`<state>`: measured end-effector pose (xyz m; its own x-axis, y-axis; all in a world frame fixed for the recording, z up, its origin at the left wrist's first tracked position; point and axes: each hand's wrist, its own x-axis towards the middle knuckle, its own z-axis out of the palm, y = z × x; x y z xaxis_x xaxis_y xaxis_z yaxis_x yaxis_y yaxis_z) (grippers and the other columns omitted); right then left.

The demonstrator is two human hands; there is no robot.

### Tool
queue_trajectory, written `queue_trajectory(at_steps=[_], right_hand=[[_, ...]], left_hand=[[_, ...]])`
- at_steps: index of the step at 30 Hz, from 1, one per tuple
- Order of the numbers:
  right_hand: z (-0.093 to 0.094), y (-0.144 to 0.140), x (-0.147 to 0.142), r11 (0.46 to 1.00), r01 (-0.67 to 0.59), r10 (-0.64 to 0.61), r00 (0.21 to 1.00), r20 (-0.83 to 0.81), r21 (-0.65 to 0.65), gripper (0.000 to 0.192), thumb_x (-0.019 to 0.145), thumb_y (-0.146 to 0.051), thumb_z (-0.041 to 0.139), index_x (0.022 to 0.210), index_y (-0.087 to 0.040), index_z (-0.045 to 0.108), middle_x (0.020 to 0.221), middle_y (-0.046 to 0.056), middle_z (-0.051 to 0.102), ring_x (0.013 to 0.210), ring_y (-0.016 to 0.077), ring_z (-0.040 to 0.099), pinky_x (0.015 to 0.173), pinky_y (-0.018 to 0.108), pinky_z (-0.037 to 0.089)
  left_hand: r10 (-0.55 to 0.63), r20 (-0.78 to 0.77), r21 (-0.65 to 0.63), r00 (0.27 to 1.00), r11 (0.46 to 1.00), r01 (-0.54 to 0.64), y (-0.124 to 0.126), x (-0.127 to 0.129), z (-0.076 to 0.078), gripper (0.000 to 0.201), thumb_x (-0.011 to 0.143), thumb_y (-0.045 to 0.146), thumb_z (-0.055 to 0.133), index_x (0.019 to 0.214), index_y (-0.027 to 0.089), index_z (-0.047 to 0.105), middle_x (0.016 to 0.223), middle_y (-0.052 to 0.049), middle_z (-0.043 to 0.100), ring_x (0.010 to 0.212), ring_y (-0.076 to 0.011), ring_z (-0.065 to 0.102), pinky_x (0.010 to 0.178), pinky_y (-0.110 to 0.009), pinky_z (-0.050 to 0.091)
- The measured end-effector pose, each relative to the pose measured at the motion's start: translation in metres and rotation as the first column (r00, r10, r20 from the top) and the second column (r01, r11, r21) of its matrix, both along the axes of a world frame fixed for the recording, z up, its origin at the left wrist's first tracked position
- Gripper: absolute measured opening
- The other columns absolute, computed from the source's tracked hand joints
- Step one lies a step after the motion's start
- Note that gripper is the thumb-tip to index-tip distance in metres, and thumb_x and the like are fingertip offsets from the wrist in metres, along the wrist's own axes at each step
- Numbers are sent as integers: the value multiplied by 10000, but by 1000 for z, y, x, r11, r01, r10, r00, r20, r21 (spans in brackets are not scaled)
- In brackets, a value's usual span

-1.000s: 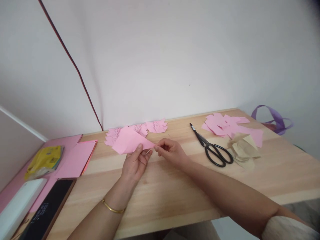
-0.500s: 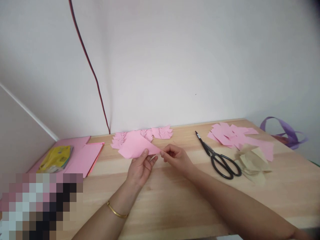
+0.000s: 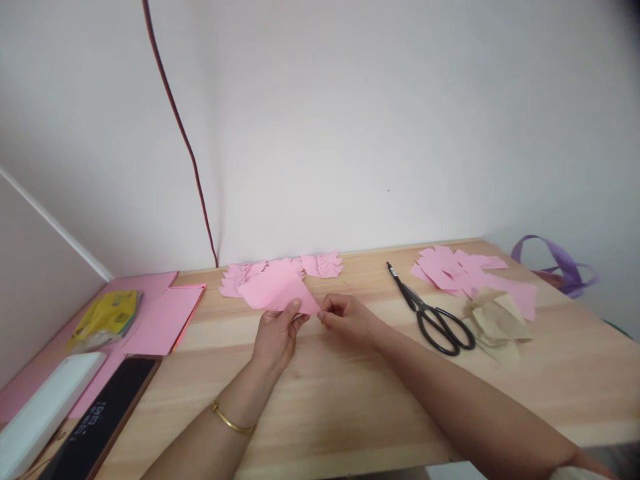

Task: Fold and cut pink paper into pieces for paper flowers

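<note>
A piece of pink paper (image 3: 275,288), which looks folded, is held up over the wooden table (image 3: 320,400). My left hand (image 3: 281,331) grips its lower edge, thumb on the near face and fingers behind. My right hand (image 3: 347,320) pinches the paper's right-hand corner between thumb and fingertips. Just behind the paper, along the wall, lie several pink cut-paper pieces with jagged edges (image 3: 323,265), partly covered by the sheet. To the right of my right hand rest black-handled scissors (image 3: 434,320), with a pen (image 3: 393,271) by the blades.
Pink paper scraps (image 3: 450,267) and crumpled tan paper (image 3: 500,327) lie at the right, near a purple ribbon (image 3: 563,260). At the left are pink sheets (image 3: 165,320), a yellow packet (image 3: 110,315), a white box (image 3: 50,417) and a black device (image 3: 107,417). A cable (image 3: 183,133) hangs down the wall.
The pink paper has tilted, its right corner dropping slightly, and looks narrower. My left fingers have curled further behind it. Both hands keep their hold, and the view has shifted slightly.
</note>
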<state>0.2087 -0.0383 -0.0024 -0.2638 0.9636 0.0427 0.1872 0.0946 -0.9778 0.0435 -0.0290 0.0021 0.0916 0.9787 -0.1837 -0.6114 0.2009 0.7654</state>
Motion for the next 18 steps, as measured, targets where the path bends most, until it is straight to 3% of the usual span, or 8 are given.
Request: queue_trajectory(at_steps=[10,15,18], right_hand=[[1,0,0,1000,-24,23,998,-60,-9,236,763,-369,596,679,-156,541,620,-19,543,573,91,473,564,218,360],[0,0,2,999,-46,47,998,-44,10,253,784,-391,574,695,-156,546,632,-19,536,573,87,452,551,214,341],[0,-1,3,998,-19,19,1000,6,66,236,795,-370,563,702,-154,546,630,-26,509,574,84,428,547,212,323]], left_hand=[[-28,45,-75,999,997,32,3,-1,-2,277,629,157,761,871,139,628,834,-39,692,712,-137,641,632,-263,530],[-38,95,-69,995,997,44,2,-2,3,220,645,155,756,712,136,548,548,50,564,447,-50,499,434,-169,422],[-76,105,-107,992,990,87,2,-4,4,207,679,156,736,700,135,530,508,57,537,422,-45,494,399,-144,412]])
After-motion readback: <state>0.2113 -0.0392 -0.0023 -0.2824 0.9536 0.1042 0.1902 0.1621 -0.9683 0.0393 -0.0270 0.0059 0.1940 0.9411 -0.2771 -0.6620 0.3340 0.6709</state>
